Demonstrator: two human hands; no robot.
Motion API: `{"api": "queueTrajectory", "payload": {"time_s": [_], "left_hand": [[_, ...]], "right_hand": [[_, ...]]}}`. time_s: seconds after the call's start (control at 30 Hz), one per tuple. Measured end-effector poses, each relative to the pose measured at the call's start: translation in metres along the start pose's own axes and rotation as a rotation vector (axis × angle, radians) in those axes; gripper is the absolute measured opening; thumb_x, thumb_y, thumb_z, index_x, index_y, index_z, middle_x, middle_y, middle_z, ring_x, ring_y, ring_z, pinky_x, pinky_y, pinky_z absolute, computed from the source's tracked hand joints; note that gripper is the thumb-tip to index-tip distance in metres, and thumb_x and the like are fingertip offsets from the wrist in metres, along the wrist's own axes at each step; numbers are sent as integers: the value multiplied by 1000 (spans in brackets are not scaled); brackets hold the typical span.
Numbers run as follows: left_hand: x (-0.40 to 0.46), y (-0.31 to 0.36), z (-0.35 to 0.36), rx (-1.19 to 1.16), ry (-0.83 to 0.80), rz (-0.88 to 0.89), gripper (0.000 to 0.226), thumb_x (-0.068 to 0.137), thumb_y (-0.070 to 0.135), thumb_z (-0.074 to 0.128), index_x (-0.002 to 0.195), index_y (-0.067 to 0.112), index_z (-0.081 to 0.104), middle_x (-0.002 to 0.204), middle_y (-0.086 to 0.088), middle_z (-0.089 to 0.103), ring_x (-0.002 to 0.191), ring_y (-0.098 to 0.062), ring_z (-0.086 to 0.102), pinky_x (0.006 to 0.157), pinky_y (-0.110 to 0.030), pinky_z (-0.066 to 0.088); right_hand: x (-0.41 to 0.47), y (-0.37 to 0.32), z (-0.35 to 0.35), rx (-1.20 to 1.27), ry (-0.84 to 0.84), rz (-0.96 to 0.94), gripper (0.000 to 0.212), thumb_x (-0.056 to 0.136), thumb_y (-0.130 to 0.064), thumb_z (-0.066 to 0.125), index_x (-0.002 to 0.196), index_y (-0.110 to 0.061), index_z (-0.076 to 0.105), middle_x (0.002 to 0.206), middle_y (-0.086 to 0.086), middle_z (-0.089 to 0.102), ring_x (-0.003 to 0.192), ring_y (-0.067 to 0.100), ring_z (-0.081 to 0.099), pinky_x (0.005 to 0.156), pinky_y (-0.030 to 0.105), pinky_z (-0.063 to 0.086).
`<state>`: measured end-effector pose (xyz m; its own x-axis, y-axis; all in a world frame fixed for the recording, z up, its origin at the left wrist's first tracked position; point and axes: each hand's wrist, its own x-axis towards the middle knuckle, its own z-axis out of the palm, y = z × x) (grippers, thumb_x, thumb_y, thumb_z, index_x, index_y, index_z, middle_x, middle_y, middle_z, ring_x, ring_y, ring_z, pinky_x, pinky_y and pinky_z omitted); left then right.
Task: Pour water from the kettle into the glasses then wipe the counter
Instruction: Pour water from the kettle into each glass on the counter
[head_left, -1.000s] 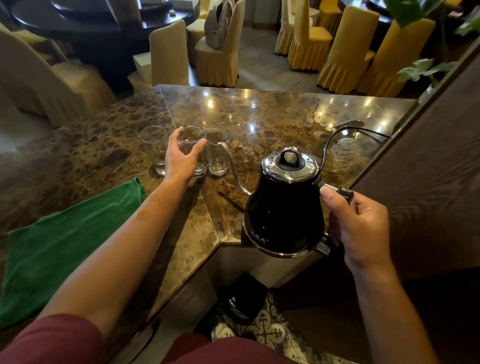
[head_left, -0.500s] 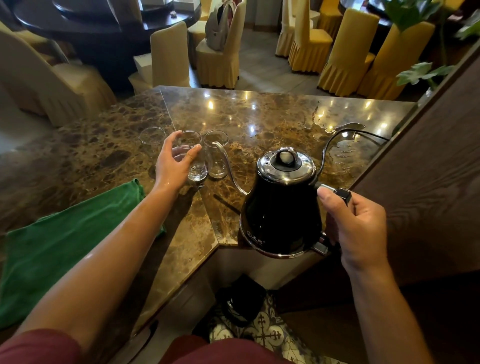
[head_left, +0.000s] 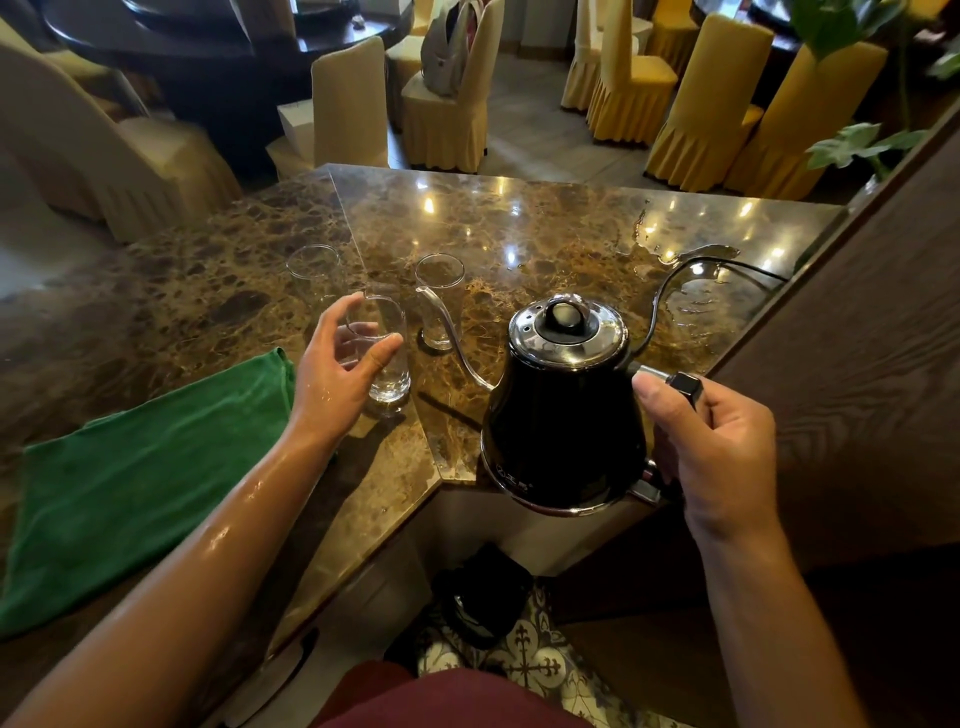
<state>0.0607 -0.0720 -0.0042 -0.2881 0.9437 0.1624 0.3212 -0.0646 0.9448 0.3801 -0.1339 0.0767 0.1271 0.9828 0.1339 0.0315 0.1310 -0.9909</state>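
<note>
My right hand grips the handle of a black gooseneck kettle with a chrome lid, held upright just above the near edge of the marble counter. Its thin spout reaches left toward the glasses. My left hand holds a clear glass, tilted slightly, its base near the counter. Two more clear glasses stand behind: one at the far left, one right behind the spout tip. A green cloth lies flat on the counter at the left.
A black cord runs over a wet patch at the counter's back right. A dark wooden panel closes the right side. Yellow-covered chairs and a dark round table stand beyond. A black kettle base sits on the floor below.
My left hand has drawn the middle glass out of the row toward me and the cloth. The kettle has shifted slightly left with its spout toward the right-hand glass.
</note>
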Motion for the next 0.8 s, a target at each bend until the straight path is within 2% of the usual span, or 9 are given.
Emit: {"api": "queueTrajectory", "payload": {"time_s": [0.07,0.17,0.3,0.4,0.47,0.53,0.6,0.67,0.8], "left_hand": [[-7,-2,1,-4,-10,-7,61,82,49,75,136,49,47,119,4,66,110,-7,65,100,-43,56],[-14,-7,3,-11,-20,-10,67,81,46,76,142,38,48,120,1,67,109,-5,66,99,-39,56],[-16,-12,4,7,-32,6,70,82,46,75,145,33,47,123,-3,65,106,-2,66,93,-24,54],[-17,-17,5,-6,-40,26,71,82,52,78,143,32,47,125,-3,64,111,-8,66,97,-34,56],[-16,-21,2,-14,-51,37,75,78,54,81,142,35,47,133,-1,61,122,-11,61,101,-42,56],[-14,-22,0,-21,-85,35,82,76,50,85,146,34,44,142,0,57,131,-12,56,104,-43,54],[-11,-21,-1,-20,-125,41,84,79,37,85,151,30,41,140,1,58,129,-12,58,103,-39,54],[-9,-22,-2,-9,-150,53,80,80,31,82,150,24,43,132,1,63,123,-13,63,102,-36,55],[-8,-21,-3,-25,-187,46,77,80,32,80,147,21,45,129,0,65,121,-13,64,103,-33,54]], "right_hand": [[-1,-1,0,4,-10,-2,31,85,-30,75,57,-21,65,64,15,59,62,29,60,58,35,56],[-3,0,-2,-29,-11,-5,49,83,-42,79,62,-5,56,68,37,49,63,36,52,57,38,53],[-4,0,-1,-49,-33,0,36,81,-42,79,58,-22,61,64,20,49,59,30,48,57,36,51],[-4,0,-4,-54,-53,4,38,82,-37,78,59,-12,60,60,21,50,55,28,50,51,29,50],[-4,0,-5,-57,-57,-4,58,83,-39,78,68,9,50,64,37,44,54,38,45,51,34,49],[-4,-3,-4,-51,-51,-14,71,83,-43,80,72,17,44,68,45,40,54,50,43,50,47,49],[-3,-8,-2,-59,-48,-13,73,81,-46,82,69,14,42,66,43,38,53,49,40,50,56,46],[-2,-14,-1,-104,-44,-27,72,80,-48,82,64,8,40,62,37,34,50,39,36,49,56,44],[2,-21,0,-198,-75,-66,72,82,-52,83,68,10,50,62,35,43,55,55,44,48,65,44]]}}
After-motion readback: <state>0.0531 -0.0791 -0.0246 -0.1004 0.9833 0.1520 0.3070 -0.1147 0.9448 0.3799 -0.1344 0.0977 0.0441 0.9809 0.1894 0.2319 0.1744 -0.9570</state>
